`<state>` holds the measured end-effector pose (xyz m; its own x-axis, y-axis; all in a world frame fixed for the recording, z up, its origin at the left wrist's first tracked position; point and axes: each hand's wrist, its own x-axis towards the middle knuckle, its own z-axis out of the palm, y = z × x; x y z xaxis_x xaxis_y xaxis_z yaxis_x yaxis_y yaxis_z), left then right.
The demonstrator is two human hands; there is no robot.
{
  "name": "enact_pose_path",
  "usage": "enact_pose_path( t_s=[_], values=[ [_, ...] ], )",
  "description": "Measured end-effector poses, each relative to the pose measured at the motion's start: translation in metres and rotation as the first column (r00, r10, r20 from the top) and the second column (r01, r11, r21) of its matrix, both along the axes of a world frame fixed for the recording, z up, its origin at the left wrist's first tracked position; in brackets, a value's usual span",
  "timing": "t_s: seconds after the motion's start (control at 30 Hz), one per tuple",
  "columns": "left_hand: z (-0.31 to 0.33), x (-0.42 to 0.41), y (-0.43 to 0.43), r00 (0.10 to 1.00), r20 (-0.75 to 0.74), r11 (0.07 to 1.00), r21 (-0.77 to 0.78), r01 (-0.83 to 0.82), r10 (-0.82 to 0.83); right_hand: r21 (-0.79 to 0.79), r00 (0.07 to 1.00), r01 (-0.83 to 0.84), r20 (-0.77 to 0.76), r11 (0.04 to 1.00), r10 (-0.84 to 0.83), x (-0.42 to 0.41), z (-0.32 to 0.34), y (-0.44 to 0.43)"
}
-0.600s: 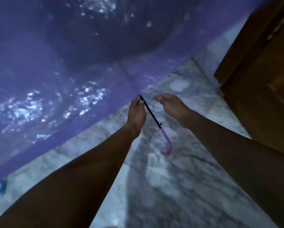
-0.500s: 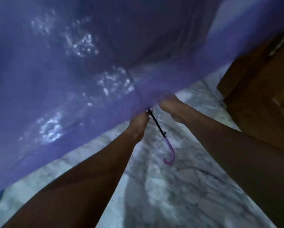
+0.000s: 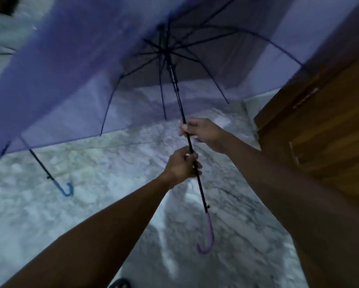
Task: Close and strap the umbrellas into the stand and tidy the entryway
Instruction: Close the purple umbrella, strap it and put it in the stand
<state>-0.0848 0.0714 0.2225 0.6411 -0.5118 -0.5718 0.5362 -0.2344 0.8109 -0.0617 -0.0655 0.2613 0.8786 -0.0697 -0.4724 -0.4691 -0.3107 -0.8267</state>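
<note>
Step in hand: closing the first umbrella point(image 3: 133, 65), not yet collapsed. Purple canopy fully spread, ribs fanned out from the hub, tilted up and away across the top of the view, above the marble floor point(image 3: 104, 183). Left hand point(image 3: 181, 167) fisted around the black shaft point(image 3: 199, 179), roughly mid-length. Right hand point(image 3: 201, 132) just above it on the same shaft, fingers curled around it, nearer the canopy. Pink hooked handle point(image 3: 206, 238) hangs free below both hands, clear of the floor as far as I can judge. Runner sits high at the hub, well above the right hand. Second umbrella point(image 3: 6, 146) open at left, its blue handle point(image 3: 65, 189) low near the floor. Wooden door point(image 3: 330, 129) at right. No stand in view. Next move, by judgement: right hand must slide up to the runner, release the catch, draw it down; left holds the shaft steady. Frame blurred, so the catch cannot be made out.
</note>
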Motion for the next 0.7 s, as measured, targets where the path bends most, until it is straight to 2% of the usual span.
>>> enact_pose_path(
  t_s=[0.13,0.23,0.37,0.7],
  values=[
    [0.088,-0.021,0.007,0.988,-0.15,1.0,0.003,0.026,-0.026,0.01,0.998,0.02,-0.055,1.0,-0.019,-0.027,0.074,0.001],
    [0.149,-0.034,0.011,0.961,-0.253,0.992,0.024,0.12,-0.11,0.004,0.991,0.093,-0.102,0.996,-0.093,-0.047,0.119,0.007],
    [0.204,-0.052,0.018,0.946,-0.221,0.958,0.112,0.266,-0.237,-0.01,0.982,0.146,-0.116,0.989,-0.147,-0.076,0.17,0.011],
    [0.366,-0.097,0.038,0.878,-0.28,0.904,0.067,0.422,-0.389,0.013,0.975,0.192,-0.116,0.981,-0.19,-0.139,0.313,0.03]
  ],
)
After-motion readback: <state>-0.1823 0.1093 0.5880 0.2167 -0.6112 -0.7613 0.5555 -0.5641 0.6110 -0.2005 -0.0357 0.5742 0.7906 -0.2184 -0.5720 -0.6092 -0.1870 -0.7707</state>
